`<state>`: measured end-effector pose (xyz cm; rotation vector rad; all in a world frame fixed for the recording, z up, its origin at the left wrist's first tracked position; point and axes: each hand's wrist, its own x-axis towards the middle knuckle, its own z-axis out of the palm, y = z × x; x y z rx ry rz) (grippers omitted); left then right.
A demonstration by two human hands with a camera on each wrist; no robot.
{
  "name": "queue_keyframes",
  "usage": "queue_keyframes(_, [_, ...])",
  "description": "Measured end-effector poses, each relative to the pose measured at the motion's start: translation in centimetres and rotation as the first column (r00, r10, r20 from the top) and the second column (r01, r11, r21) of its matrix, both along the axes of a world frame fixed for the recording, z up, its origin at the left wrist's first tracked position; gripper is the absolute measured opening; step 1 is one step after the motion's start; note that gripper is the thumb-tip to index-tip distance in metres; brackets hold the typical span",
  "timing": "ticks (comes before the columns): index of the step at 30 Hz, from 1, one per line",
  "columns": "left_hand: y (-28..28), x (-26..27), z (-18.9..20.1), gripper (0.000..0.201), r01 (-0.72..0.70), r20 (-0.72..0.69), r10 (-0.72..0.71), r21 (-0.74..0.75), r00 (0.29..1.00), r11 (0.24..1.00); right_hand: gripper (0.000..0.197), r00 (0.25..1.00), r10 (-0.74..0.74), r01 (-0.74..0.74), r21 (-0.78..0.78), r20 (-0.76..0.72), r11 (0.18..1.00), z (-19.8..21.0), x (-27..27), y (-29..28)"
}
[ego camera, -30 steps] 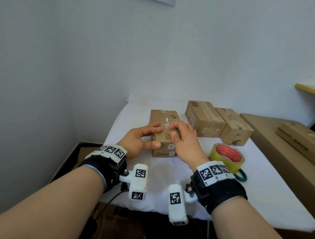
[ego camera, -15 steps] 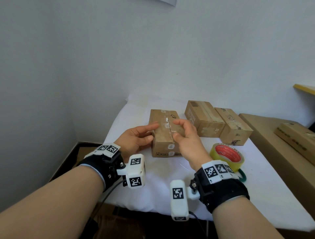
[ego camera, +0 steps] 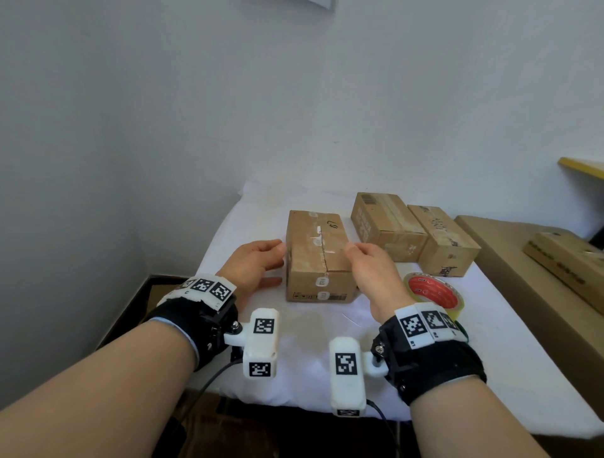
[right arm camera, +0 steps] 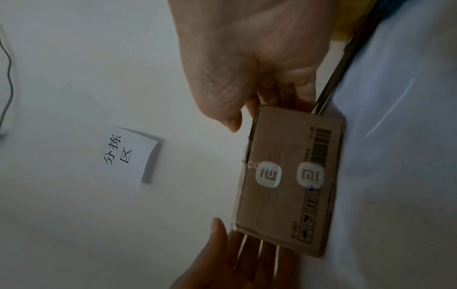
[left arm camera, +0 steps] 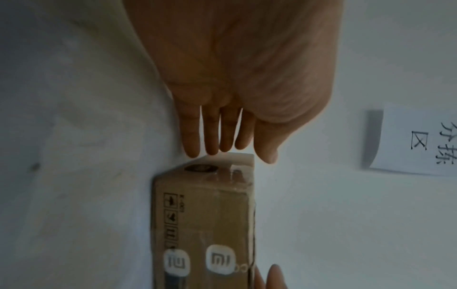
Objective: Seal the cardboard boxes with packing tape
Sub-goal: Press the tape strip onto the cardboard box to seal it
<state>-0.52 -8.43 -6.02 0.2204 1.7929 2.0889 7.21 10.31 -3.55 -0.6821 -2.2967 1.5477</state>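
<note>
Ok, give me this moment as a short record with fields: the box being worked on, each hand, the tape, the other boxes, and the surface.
box in work: cardboard box, top seam untaped, lying on the white cloth
left hand: fingers straight, against the box's left side
right hand: at the box's right side, fingers largely hidden
tape roll: flat on the cloth, right of the box, untouched
other boxes: two cardboard boxes side by side, behind and to the right

The right hand [ego camera: 372, 278] covers part of the tape roll [ego camera: 434, 294] and the right side of the near box [ego camera: 318, 258], so its fingertip contact cannot be seen. The paper sign [ego camera: 322, 2] is cut off by the top edge. Printing on the two far boxes [ego camera: 415, 235] is too small to read.
</note>
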Motion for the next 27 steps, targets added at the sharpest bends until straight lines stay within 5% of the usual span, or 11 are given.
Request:
queue_keyframes(7, [-0.3,0.8,1.0,0.03,0.184,-0.062,-0.182,0.015,0.981,0.983,0.041,0.995,0.056,-0.058,-0.032,-0.08,0.998,1.7,0.7,-0.4])
queue_keyframes(12, [-0.4,0.7,1.3,0.029,0.152,0.021,-0.153,0.054,0.988,0.987,0.014,0.986,0.045,-0.054,-0.046,-0.163,0.997,2.9,1.2,-0.2])
queue_keyframes(23, [0.2,1.0,2.3,0.057,0.051,0.052,-0.056,0.088,0.997,0.995,0.026,0.937,0.173,-0.165,0.053,-0.303,0.985,4.5,2.5,-1.2])
queue_keyframes(27, [0.4,1.5,2.6,0.041,0.018,-0.056,-0.012,0.107,0.998,0.994,0.03,0.917,0.234,-0.204,0.126,-0.324,0.971,4.6,2.3,-1.2])
